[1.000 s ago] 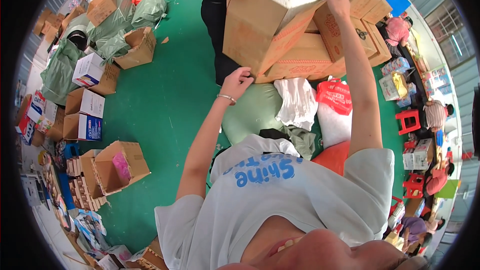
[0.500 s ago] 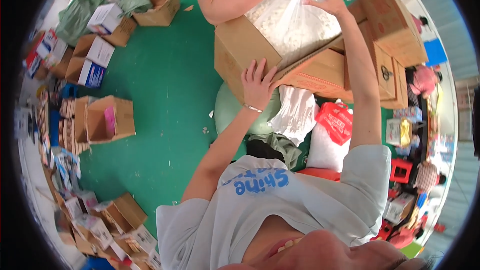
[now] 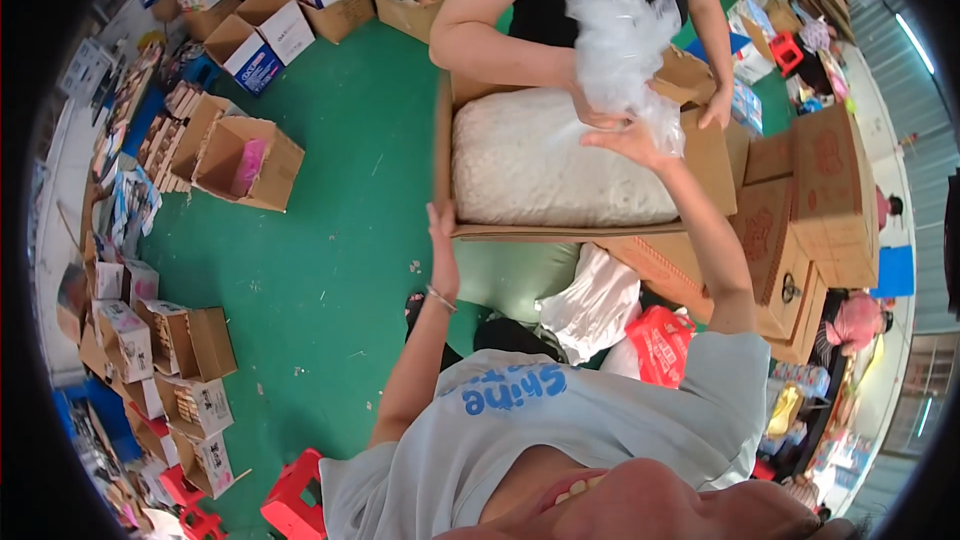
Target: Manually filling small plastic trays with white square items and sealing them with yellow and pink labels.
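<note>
Over the open carton (image 3: 470, 155), left hand (image 3: 441, 240) gripping its corner, right hand (image 3: 628, 143) clutching clear plastic wrap (image 3: 622, 35).

Brown box (image 3: 590, 232), white speckled fill (image 3: 555, 165), clear whitish bag (image 3: 620, 40). Green floor (image 3: 340, 240). Red bag (image 3: 660, 345), red stool (image 3: 292, 495). Grey shirt (image 3: 560, 430), blue lettering.
</note>
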Tool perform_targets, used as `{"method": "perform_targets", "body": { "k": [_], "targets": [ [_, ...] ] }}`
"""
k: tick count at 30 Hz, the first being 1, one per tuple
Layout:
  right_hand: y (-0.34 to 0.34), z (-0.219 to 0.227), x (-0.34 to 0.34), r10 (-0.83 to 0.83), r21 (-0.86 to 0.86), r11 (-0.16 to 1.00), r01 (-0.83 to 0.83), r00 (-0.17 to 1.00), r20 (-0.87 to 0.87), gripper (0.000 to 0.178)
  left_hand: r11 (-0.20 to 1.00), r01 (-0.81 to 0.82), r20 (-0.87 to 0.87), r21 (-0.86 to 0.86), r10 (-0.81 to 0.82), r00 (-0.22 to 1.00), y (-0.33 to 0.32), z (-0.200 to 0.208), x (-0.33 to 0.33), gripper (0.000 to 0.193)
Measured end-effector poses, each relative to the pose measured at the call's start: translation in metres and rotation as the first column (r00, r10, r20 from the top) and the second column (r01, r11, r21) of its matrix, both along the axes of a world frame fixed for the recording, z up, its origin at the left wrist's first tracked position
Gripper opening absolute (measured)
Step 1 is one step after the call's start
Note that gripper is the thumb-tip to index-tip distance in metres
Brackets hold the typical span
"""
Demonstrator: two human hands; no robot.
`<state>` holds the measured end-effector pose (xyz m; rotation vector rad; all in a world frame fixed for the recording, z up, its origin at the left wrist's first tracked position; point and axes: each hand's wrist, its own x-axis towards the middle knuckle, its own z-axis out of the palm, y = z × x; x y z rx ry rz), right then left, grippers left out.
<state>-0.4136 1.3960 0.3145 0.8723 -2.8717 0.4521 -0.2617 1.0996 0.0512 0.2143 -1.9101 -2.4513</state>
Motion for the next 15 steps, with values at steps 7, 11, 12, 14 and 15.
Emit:
{"method": "perform_targets", "body": {
  "k": [7,11,12,14,15],
  "targets": [
    [0.088,-0.278,-0.038,0.814,-0.786,-0.204,0.584,0.548,0.195,0.029,0.161,0.493,0.516,-0.855,0.359,0.777,-0.035,0.103,-0.008,0.062],
    [-0.014,-0.245,-0.007,0.76,-0.685,-0.141,0.715,0.521,0.387,0.033,0.168,-0.068,-0.032,-0.983,0.208,0.978,-0.034,0.126,0.02,0.039],
    [-0.015,-0.25,-0.007,0.321,-0.81,0.21,0.547,0.744,0.586,0.035,0.298,-0.036,-0.007,-0.954,0.097,0.995,-0.037,0.107,0.008,0.047],
    [-0.073,-0.211,0.03,-0.156,-0.67,0.614,0.416,0.897,0.413,0.033,0.313,0.002,0.014,-0.95,0.035,0.999,-0.056,0.041,0.001,0.076],
    [-0.081,-0.196,0.044,-0.138,-0.66,0.628,0.413,0.893,0.427,0.033,0.216,0.005,0.008,-0.976,0.013,1.0,-0.056,0.017,-0.003,0.094]
  ]
}}
